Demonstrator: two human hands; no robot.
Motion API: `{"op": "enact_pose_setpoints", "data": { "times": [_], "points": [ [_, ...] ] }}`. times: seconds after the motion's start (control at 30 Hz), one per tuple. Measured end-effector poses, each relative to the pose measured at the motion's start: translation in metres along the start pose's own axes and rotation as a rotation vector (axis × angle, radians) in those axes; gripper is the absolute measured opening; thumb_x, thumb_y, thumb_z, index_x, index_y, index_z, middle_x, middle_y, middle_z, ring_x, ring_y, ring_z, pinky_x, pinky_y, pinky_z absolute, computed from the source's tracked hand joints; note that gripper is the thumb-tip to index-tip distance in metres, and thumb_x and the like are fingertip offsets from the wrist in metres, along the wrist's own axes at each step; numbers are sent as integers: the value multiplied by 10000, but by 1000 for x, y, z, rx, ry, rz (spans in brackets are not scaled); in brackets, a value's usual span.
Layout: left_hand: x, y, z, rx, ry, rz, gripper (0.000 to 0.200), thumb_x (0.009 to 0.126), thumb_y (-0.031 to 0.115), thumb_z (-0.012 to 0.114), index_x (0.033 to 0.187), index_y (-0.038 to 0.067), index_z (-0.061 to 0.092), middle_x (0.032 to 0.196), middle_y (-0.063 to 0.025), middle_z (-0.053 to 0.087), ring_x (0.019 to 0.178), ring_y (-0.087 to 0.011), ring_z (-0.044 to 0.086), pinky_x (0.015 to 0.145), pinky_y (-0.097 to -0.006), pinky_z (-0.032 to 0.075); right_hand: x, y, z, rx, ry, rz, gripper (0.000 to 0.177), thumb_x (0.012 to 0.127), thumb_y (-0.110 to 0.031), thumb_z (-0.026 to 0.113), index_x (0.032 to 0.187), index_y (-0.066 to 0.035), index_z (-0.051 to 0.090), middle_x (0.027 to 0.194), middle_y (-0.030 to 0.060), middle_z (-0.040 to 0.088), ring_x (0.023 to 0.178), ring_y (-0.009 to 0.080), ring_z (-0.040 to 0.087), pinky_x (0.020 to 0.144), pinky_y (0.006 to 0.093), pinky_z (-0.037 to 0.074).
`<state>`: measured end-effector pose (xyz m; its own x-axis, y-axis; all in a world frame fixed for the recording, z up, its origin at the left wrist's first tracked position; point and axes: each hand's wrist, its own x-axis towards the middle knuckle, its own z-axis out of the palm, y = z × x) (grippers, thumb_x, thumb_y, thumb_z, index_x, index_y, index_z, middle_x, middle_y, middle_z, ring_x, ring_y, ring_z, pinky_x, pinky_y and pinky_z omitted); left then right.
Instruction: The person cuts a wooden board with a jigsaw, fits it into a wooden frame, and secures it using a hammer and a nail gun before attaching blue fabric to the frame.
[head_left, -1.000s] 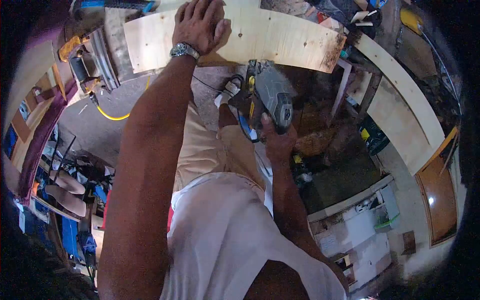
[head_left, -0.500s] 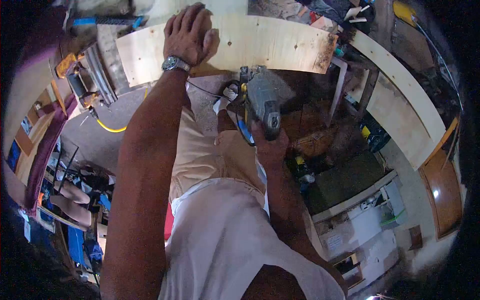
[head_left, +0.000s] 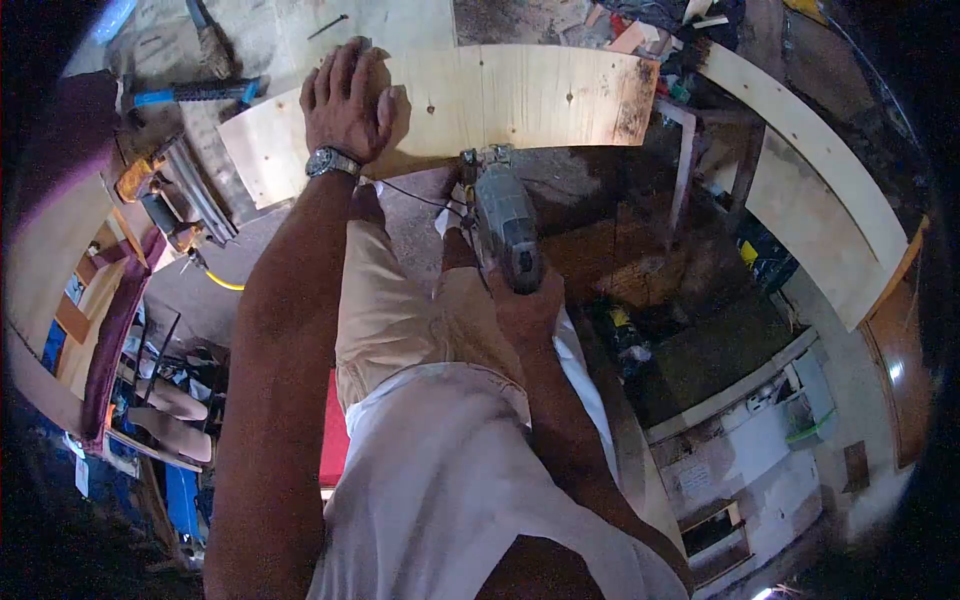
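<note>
A pale wooden board (head_left: 520,95) with dark knots lies across the top of the view. My left hand (head_left: 347,105), with a metal watch on its wrist, rests flat on the board's left part, its fingers slightly spread. My right hand (head_left: 525,300) is wrapped round the rear of a grey power tool (head_left: 506,205). The tool's front end is at the board's near edge, right of my left hand. A thin dark cable runs beside the tool.
On the left are a blue-handled tool (head_left: 195,93), a brush (head_left: 213,50) and a nail gun (head_left: 170,215) with a yellow hose (head_left: 222,284). Another long board (head_left: 810,130) curves down the right side. A metal frame (head_left: 685,165) stands beyond the tool.
The view has shifted slightly, showing more of the surface at the upper left. My left hand stays on the board, and the tool in my right hand remains at its near edge.
</note>
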<state>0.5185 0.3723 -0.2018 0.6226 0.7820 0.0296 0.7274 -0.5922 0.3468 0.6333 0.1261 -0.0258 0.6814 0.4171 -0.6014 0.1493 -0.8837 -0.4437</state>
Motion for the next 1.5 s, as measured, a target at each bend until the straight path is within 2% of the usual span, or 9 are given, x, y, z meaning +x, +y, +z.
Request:
{"op": "enact_pose_setpoints", "data": {
  "times": [0.6, 0.8, 0.9, 1.0, 1.1, 1.2, 1.3, 1.37, 1.5],
  "points": [
    [-3, -5, 3, 12, 26, 21, 561, 885, 447, 493, 1392, 208, 476, 1473, -79, 418, 1358, -312, 377, 1121, -505, 243, 6, 9, -1, 192, -24, 9, 327, 809, -223, 783, 986, 20, 656, 926, 91, 688, 852, 188, 646, 782, 354, 508],
    [-4, -2, 1, -48, 55, 11, 533, 873, 418, 508, 1370, 225, 486, 1455, -77, 432, 1347, -312, 386, 1121, -500, 256, 5, 26, 10, 318, 50, 8, 345, 817, -258, 783, 983, 20, 661, 906, 82, 682, 793, 169, 629, 726, 344, 508],
    [-4, -5, -2, -92, 77, 29, 559, 886, 411, 504, 1414, 239, 446, 1502, -69, 380, 1369, -310, 363, 1140, -489, 234, 6, 35, 8, 63, 71, 4, 344, 822, -243, 781, 1009, 19, 659, 904, 77, 678, 773, 162, 622, 704, 325, 506],
    [-7, -10, 5, -63, 104, 45, 572, 878, 407, 509, 1422, 243, 439, 1501, -70, 382, 1361, -301, 373, 1137, -489, 240, 8, 33, 5, 248, -19, 86, 360, 820, -246, 783, 1037, 11, 656, 913, 72, 678, 748, 150, 619, 672, 320, 503],
    [-8, -8, 0, -106, 90, 24, 555, 872, 396, 504, 1402, 238, 455, 1478, -72, 407, 1356, -303, 379, 1136, -489, 243, 8, 24, 1, 82, 8, 8, 339, 822, -248, 781, 1019, -2, 659, 860, 53, 673, 685, 135, 606, 616, 314, 491],
    [-5, -5, -8, -115, 92, 14, 528, 874, 395, 500, 1374, 228, 475, 1462, -74, 422, 1356, -310, 380, 1136, -492, 248, 6, 7, 9, 219, 115, -86, 277, 827, -226, 772, 965, -12, 663, 782, 30, 656, 625, 112, 583, 564, 298, 468],
    [-3, -5, -5, -102, 70, 16, 518, 882, 404, 496, 1369, 228, 479, 1456, -74, 431, 1353, -307, 385, 1133, -495, 252, 6, 9, 4, 222, 34, 146, 336, 772, -267, 815, 918, 6, 684, 880, 88, 700, 811, 190, 655, 758, 364, 512],
    [-8, -12, 6, -116, 82, 10, 510, 890, 410, 491, 1368, 231, 480, 1450, -73, 439, 1352, -303, 387, 1133, -496, 253, 9, 29, 9, 195, 66, 106, 341, 777, -269, 811, 919, 14, 683, 880, 89, 703, 811, 197, 660, 760, 363, 513],
    [-8, -11, 4, -105, 61, -6, 499, 903, 414, 485, 1366, 231, 483, 1451, -73, 442, 1350, -306, 389, 1125, -501, 262, 8, 24, 12, 156, 102, -53, 279, 818, -241, 778, 921, -7, 665, 725, 28, 646, 599, 115, 585, 553, 290, 471]
  ]
}}
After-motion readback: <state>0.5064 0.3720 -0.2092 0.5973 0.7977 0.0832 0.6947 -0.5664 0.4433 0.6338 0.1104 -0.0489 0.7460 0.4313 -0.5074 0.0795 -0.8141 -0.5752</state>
